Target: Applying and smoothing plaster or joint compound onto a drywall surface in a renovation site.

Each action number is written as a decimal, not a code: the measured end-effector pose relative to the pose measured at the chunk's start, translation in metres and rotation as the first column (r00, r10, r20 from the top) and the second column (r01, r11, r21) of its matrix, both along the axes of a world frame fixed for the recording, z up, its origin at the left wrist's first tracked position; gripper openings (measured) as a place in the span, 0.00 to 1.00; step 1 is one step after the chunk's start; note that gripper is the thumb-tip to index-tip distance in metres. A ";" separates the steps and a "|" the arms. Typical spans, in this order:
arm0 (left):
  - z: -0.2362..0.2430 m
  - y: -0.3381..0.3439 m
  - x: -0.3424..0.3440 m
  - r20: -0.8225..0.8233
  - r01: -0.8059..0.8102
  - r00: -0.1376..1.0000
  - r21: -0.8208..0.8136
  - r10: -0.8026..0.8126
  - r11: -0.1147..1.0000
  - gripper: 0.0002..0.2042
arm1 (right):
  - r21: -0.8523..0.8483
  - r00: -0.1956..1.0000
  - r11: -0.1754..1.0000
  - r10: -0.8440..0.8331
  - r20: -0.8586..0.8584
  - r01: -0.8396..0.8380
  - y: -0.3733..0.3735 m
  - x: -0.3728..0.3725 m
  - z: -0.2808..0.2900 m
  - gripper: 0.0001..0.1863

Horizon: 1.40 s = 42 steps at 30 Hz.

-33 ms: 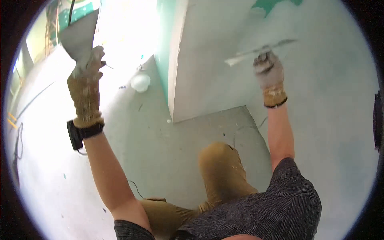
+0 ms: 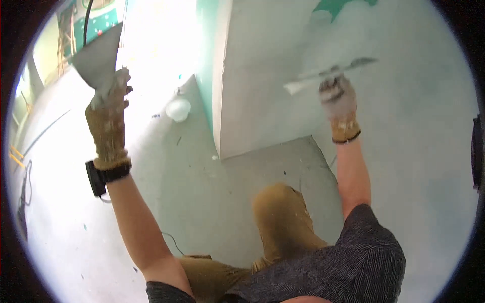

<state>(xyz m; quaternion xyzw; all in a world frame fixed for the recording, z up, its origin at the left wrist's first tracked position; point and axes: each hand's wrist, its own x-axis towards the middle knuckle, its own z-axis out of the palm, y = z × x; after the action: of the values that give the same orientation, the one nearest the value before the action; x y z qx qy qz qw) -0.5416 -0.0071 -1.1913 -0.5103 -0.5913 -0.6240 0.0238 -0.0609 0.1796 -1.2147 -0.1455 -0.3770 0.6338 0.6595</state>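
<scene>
My left hand (image 2: pixel 107 116), in a tan glove smeared with white, grips a wide metal putty knife (image 2: pixel 101 53), its blade raised at the upper left. My right hand (image 2: pixel 338 103), gloved alike, is closed on the handle of a long, narrow-looking spreading blade (image 2: pixel 356 63), seen edge-on against the whitish wall (image 2: pixel 404 101). Whether the blade touches the wall is hard to tell. A patch of green paint (image 2: pixel 343 7) shows above it.
A wall corner with a pale green side (image 2: pixel 204 101) stands at centre. A round white object (image 2: pixel 178 108) lies on the floor (image 2: pixel 192 197) beside it. A cable (image 2: pixel 174 240) runs by my bent knee (image 2: pixel 278 212). A ladder-like frame (image 2: pixel 65 38) and yellow bars (image 2: pixel 15 156) appear at left.
Both hands and their tools sit slightly lower in the picture. The wall and floor have shifted down a little too, as the view moved.
</scene>
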 end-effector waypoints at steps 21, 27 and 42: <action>-0.096 0.027 -0.074 0.474 0.486 0.844 -0.480 -0.251 0.730 0.23 | -0.117 0.631 0.982 -0.004 0.775 0.149 -0.035 0.055 -0.051 0.14; -0.084 -0.009 -0.068 0.016 0.102 0.978 -0.907 -0.208 0.409 0.16 | -0.541 0.835 0.817 0.148 0.531 0.200 -0.031 0.059 -0.059 0.15; 0.022 0.061 0.089 0.756 0.759 0.649 -0.651 0.085 -0.006 0.19 | -0.025 0.903 0.975 -0.215 -0.371 0.222 -0.073 0.022 -0.055 0.23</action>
<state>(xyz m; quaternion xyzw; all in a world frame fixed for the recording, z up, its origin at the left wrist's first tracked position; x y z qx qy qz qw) -0.4522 0.0536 -1.1690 -0.2942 -0.6512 -0.1738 -0.6776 -0.0392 0.1069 -1.2692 -0.0586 -0.2323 0.5686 0.7870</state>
